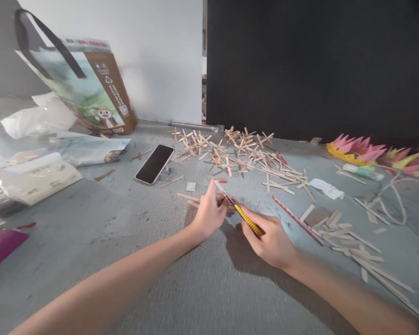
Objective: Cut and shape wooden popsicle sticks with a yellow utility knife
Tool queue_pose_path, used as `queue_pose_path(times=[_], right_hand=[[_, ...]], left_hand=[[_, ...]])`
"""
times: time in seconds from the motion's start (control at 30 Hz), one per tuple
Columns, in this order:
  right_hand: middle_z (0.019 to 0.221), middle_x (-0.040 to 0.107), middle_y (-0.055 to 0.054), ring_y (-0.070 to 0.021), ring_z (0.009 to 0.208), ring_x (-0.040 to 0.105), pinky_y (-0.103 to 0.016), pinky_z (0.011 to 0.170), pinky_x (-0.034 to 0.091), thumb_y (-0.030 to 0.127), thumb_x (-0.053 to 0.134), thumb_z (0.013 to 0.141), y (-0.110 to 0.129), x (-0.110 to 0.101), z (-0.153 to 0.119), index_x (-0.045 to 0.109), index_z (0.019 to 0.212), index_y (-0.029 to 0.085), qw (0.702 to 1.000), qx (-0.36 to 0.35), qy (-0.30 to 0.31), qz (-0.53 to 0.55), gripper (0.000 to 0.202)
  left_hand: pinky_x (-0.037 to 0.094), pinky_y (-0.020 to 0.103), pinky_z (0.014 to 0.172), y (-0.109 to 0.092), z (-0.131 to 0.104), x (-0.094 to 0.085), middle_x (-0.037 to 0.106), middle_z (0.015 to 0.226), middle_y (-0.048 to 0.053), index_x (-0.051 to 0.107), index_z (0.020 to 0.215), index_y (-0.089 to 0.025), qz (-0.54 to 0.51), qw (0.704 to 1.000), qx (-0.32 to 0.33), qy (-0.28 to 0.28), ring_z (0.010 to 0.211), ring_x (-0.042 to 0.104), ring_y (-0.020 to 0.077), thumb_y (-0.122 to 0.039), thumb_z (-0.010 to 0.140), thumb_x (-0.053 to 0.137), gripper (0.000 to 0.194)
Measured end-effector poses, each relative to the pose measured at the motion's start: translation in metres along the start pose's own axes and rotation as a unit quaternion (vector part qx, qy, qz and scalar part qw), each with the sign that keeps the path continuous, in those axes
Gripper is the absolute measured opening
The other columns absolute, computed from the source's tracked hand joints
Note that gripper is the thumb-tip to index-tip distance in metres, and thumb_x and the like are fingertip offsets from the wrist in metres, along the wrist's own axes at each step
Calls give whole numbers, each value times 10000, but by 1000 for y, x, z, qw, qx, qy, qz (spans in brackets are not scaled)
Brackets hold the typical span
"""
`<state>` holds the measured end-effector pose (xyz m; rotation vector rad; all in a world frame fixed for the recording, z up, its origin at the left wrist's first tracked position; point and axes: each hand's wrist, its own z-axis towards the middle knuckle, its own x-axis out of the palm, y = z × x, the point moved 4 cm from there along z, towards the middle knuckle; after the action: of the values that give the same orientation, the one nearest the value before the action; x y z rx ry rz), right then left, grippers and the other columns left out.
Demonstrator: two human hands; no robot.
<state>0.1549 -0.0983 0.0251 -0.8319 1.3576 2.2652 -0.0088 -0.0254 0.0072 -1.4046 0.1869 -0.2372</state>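
Note:
Between the fingers of my left hand (210,211) is a small wooden craft stick (219,187), its upper end poking out past the fingertips. My right hand (273,243) grips a craft knife (248,218) with a ribbed yellow and black handle. The knife's thin tip meets or nearly meets the stick; the exact contact is too small to tell. Both hands are close together above the grey table (181,293). Just beyond them, wooden sticks glued or laid into crosses (226,160) form a wide heap. Two loose sticks (187,197) lie beside my left hand.
A phone (155,164) lies left of the heap, near a tilted printed bag (91,93) and plastic packets (38,179). Loose craft sticks (363,258), a red patterned strip (298,220), a white cable (400,200) and pink-yellow paper flowers (356,150) lie on the right.

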Motion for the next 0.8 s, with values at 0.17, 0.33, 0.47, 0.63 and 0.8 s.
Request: queue_pose_path(times=[0.17, 0.33, 0.47, 0.63, 0.8], right_hand=[[899, 759, -59, -182, 713, 687, -296, 720, 566, 224, 504, 1014, 3, -3, 1, 583, 1489, 199, 1000, -6, 7, 0, 483], [896, 756, -57, -163, 654, 637, -288, 666, 530, 218, 500, 1014, 4, -3, 1, 572, 1502, 191, 1000, -2, 16, 9, 493], [890, 751, -63, -173, 699, 659, -291, 704, 537, 230, 497, 1021, 1, -2, 1, 564, 1509, 183, 1000, 3, 22, 10, 495], [901, 755, -70, -174, 695, 654, -302, 709, 532, 227, 492, 1021, 2, -4, 2, 587, 1485, 176, 1000, -1, 30, 4, 476], [885, 757, -71, -168, 647, 620, -301, 669, 524, 235, 479, 1022, 3, -5, 4, 588, 1483, 174, 999, -6, 40, -13, 477]], left_hand=[[514, 209, 612, -2, -1, 0, 723, 755, -29, 441, 1339, -215, 26, 1000, 9, 3, 671, 747, 151, -153, 898, 555, 459], [535, 232, 653, 1, 0, -1, 715, 725, -28, 435, 1346, -214, 49, 999, 9, 7, 722, 770, 177, -150, 903, 539, 460], [529, 232, 648, 1, 0, -2, 726, 753, -18, 432, 1346, -216, 58, 998, 11, 13, 720, 771, 178, -150, 904, 544, 461], [521, 230, 637, -1, 0, -1, 704, 713, -30, 437, 1338, -214, 70, 997, 6, 13, 687, 760, 176, -137, 902, 542, 455], [535, 247, 666, -1, 0, -2, 706, 740, -23, 445, 1333, -217, 72, 997, 0, 10, 689, 754, 174, -109, 888, 546, 469]])
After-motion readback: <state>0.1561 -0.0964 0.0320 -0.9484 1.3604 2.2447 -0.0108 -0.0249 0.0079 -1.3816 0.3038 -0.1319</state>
